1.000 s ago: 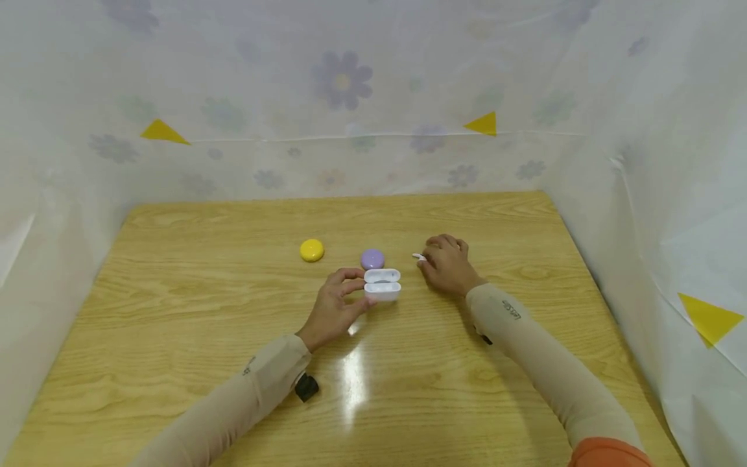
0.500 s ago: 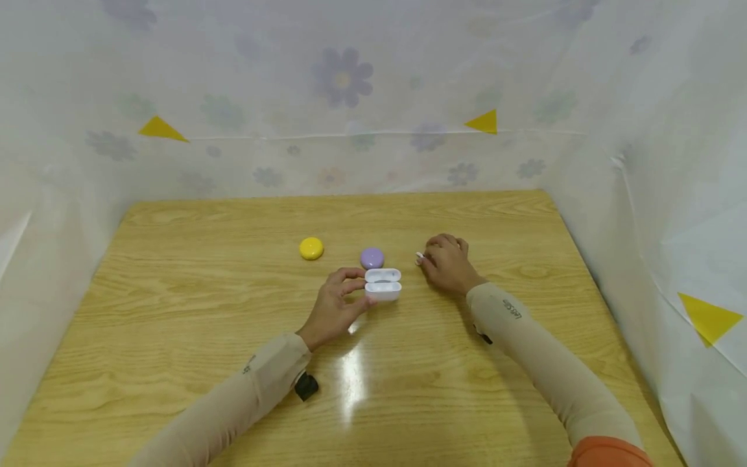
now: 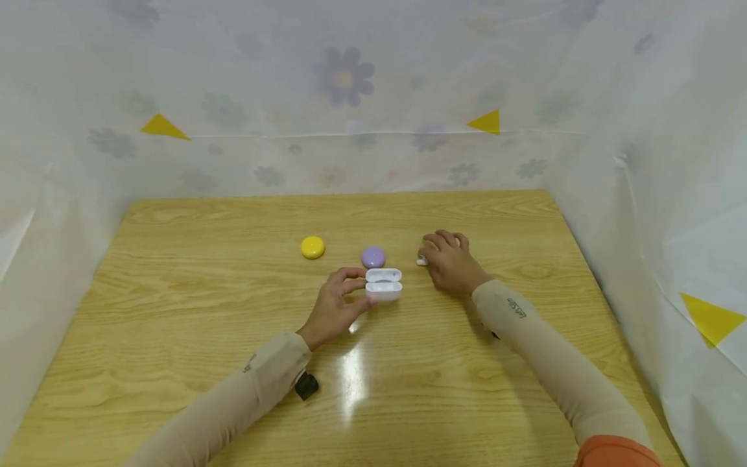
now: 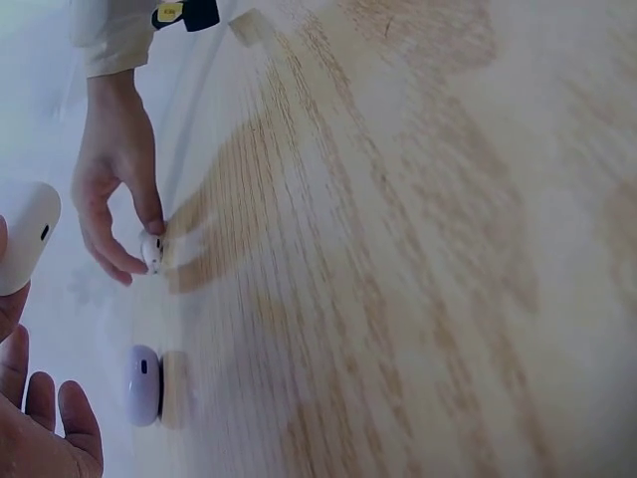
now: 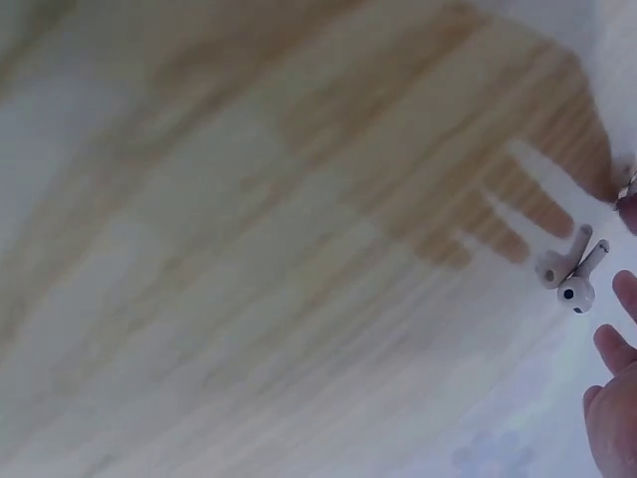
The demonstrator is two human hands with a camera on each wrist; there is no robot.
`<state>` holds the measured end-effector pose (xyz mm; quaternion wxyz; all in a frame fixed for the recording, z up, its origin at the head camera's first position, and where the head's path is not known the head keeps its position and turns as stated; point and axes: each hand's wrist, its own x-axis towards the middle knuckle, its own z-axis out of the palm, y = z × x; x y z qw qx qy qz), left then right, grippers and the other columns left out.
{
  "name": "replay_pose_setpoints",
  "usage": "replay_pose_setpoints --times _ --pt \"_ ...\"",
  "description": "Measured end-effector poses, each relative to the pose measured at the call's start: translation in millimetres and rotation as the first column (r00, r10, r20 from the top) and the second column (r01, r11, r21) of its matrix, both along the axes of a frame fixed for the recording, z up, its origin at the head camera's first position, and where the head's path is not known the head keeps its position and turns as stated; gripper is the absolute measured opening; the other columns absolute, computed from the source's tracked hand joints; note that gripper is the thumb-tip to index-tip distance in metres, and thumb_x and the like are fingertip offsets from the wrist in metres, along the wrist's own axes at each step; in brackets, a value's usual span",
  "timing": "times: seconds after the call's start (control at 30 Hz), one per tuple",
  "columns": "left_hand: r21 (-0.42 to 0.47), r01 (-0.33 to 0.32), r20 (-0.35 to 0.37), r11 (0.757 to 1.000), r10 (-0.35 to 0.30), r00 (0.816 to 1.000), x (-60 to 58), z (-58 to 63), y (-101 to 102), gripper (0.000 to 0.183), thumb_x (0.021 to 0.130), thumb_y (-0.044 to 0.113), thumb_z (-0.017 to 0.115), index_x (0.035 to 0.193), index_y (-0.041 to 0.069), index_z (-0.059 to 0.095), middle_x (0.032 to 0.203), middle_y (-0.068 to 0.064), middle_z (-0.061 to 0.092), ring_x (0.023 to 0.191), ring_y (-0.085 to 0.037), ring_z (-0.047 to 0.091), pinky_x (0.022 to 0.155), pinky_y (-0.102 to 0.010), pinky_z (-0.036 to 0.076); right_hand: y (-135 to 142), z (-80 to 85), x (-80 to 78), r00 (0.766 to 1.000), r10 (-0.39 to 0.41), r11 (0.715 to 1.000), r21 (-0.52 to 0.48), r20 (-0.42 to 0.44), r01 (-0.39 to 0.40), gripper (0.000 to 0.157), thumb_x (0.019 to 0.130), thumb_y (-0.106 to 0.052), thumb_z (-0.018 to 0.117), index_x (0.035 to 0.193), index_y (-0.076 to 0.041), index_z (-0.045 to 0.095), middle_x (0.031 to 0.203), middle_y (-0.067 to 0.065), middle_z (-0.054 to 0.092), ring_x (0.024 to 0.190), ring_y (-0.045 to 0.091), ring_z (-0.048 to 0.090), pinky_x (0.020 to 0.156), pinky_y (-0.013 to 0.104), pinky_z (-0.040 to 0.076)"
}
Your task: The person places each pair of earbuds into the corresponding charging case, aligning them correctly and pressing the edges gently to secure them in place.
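Note:
My left hand [image 3: 334,310] holds a white earbud case [image 3: 383,292] by its left side, thumb at the front and fingers behind, with the lid up. The left wrist view catches the case [image 4: 25,234] at its edge. Farther right, my right hand [image 3: 452,263] has its thumb and fingers around a white earbud [image 3: 422,261] at the tabletop. From the left wrist, this earbud [image 4: 151,249] appears pinched between thumb and fingertip. An earbud [image 5: 575,294] lies by the fingertips in the right wrist view, with its reflection beside it; something small at the thumb is cut off there.
A purple round case [image 3: 373,257] sits just behind the white case. Left of it is a yellow round case [image 3: 312,247]. The wooden table [image 3: 204,272] is enclosed by white flowered sheeting [image 3: 245,84] at the back and sides.
The earbud at my right fingertips has turned, its stem no longer pointing out left as before. The right fingers have shifted slightly. My left hand and the white case stay in place.

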<state>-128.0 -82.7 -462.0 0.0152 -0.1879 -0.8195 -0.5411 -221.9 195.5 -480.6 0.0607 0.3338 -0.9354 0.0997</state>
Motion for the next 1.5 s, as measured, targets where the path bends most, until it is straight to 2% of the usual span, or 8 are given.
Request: replay_pose_setpoints --times 0.2,0.4,0.6,0.77,1.03,1.13,1.3,1.5 --pt "0.009 -0.005 0.017 1.000 0.005 1.000 -0.3 1.0 0.1 0.030 0.081 0.009 0.075 0.108 -0.001 0.070 0.121 -0.013 0.059 0.119 -0.031 0.051 0.103 -0.047 0.039 1.9 -1.3 -0.9 0.996 0.052 0.998 -0.016 -0.070 -0.053 0.013 0.092 -0.018 0.059 0.103 -0.014 0.066 0.129 0.016 0.057 0.124 0.039 0.047 0.100 0.060 0.029" --pt "0.000 -0.012 0.002 1.000 0.012 1.000 -0.8 0.8 0.8 0.029 0.081 0.009 0.075 0.107 0.000 0.071 0.120 -0.013 0.060 0.118 -0.030 0.051 0.101 -0.045 0.040 0.0 -4.1 -0.1 0.992 0.094 0.995 -0.025 -0.083 -0.096 0.015 0.094 -0.023 0.059 0.104 -0.014 0.064 0.129 0.015 0.056 0.123 0.036 0.048 0.099 0.059 0.030" --pt "0.001 -0.015 0.004 1.000 0.015 1.000 -0.9 1.5 1.5 0.029 0.081 0.009 0.075 0.107 -0.001 0.071 0.120 -0.013 0.060 0.119 -0.030 0.051 0.102 -0.047 0.040 -5.7 -1.8 3.3 0.993 0.085 0.995 -0.045 -0.078 -0.089 0.013 0.094 -0.018 0.058 0.098 -0.009 0.066 0.123 0.015 0.059 0.121 0.036 0.049 0.100 0.057 0.030" --pt "-0.002 -0.018 0.029 1.000 0.018 0.999 -1.5 1.5 1.5 0.029 0.081 0.011 0.075 0.107 -0.001 0.070 0.121 -0.012 0.060 0.120 -0.030 0.050 0.104 -0.048 0.038 -10.0 1.8 6.6 0.996 0.062 0.995 -0.069 -0.065 -0.067 0.017 0.094 -0.016 0.057 0.101 -0.004 0.067 0.122 0.017 0.061 0.121 0.036 0.050 0.101 0.056 0.031" --pt "0.003 -0.022 0.031 1.000 0.022 0.999 -2.1 1.2 1.5 0.028 0.082 0.010 0.074 0.107 -0.002 0.070 0.121 -0.012 0.059 0.120 -0.030 0.050 0.105 -0.049 0.038 -15.7 9.1 7.3 0.999 0.024 0.989 -0.142 -0.034 -0.029 0.021 0.097 -0.020 0.052 0.092 -0.008 0.068 0.127 0.016 0.058 0.126 0.036 0.047 0.102 0.059 0.029" --pt "0.008 -0.024 0.035 1.000 0.024 0.999 -2.1 1.1 2.0 0.028 0.082 0.009 0.074 0.107 -0.002 0.071 0.121 -0.012 0.059 0.121 -0.030 0.049 0.105 -0.048 0.038 -20.4 17.8 8.5 0.998 0.033 0.972 -0.232 -0.050 -0.044 0.018 0.096 -0.018 0.055 0.091 -0.007 0.068 0.125 0.017 0.059 0.124 0.038 0.048 0.101 0.061 0.028" --pt "0.017 -0.026 0.005 1.000 0.026 1.000 -2.6 1.7 3.0 0.028 0.080 0.009 0.076 0.106 -0.002 0.071 0.119 -0.014 0.060 0.119 -0.031 0.051 0.104 -0.049 0.039 -29.7 35.9 13.0 0.997 0.069 0.917 -0.391 -0.021 -0.071 0.013 0.093 -0.013 0.060 0.093 -0.004 0.070 0.122 0.017 0.060 0.123 0.035 0.049 0.100 0.062 0.029" --pt "0.003 -0.031 -0.008 1.000 0.031 0.999 -3.3 1.0 3.8 0.029 0.079 0.010 0.076 0.105 -0.002 0.071 0.119 -0.014 0.061 0.118 -0.031 0.052 0.103 -0.049 0.040 -39.5 56.4 19.8 0.989 0.144 0.871 -0.478 0.029 -0.113 0.012 0.090 -0.008 0.062 0.099 -0.004 0.069 0.123 0.019 0.059 0.122 0.035 0.049 0.100 0.063 0.033"
